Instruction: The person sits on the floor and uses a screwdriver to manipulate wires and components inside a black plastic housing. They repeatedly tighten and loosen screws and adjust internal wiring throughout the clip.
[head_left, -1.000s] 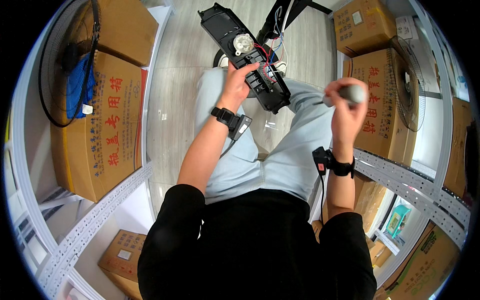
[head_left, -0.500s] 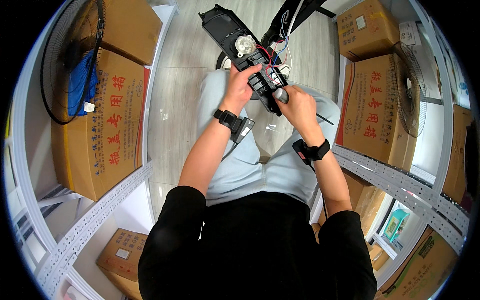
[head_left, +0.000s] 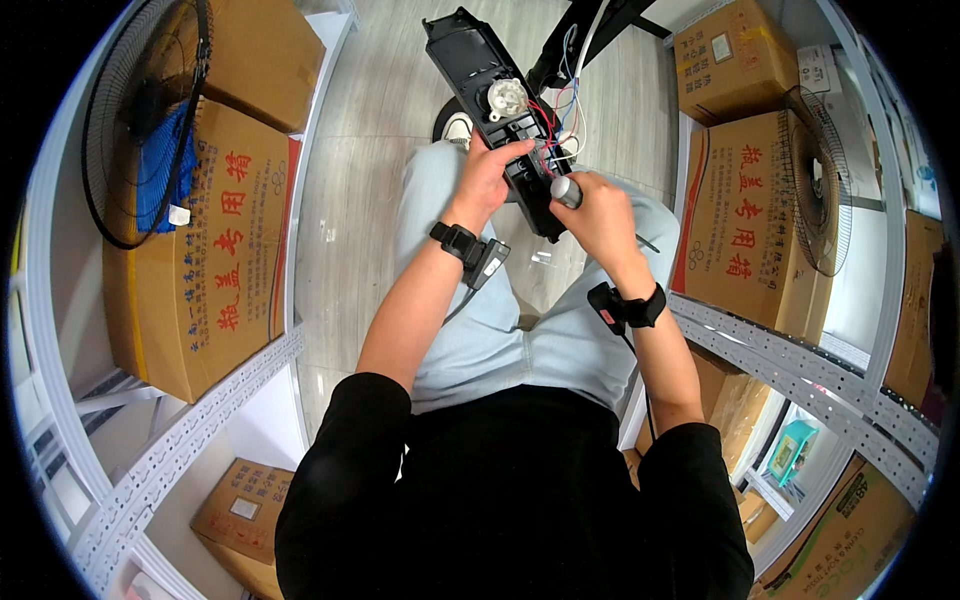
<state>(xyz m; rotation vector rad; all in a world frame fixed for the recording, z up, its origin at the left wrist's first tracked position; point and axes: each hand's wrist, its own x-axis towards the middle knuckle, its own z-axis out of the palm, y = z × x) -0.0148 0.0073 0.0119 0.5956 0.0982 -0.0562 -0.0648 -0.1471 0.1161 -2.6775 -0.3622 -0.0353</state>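
Note:
A long black plastic housing (head_left: 475, 62) is held above my knees, its open inner side facing up. Inside it sit a round whitish part (head_left: 507, 97) and several compartments, with red, blue and white wires (head_left: 560, 125) running out at the right side. My left hand (head_left: 482, 182) is closed on the housing's left edge, thumb lying across the inside. In my right hand (head_left: 604, 220) is a screwdriver (head_left: 567, 192), its grey handle end next to the housing's lower part. The dark shaft comes out on the hand's far right side, pointing away from the housing. My right fingertips are partly hidden.
Metal shelves (head_left: 215, 425) with cardboard boxes (head_left: 205, 260) flank me on both sides. A round wire fan guard (head_left: 145, 225) leans on the left, another (head_left: 822, 190) on the right. A black stand leg (head_left: 590, 45) rises from the floor ahead, near a shoe (head_left: 457, 128).
The housing has shifted slightly right and turned a little more upright in my left hand. Less of the screwdriver shaft shows past my right hand, which has barely moved.

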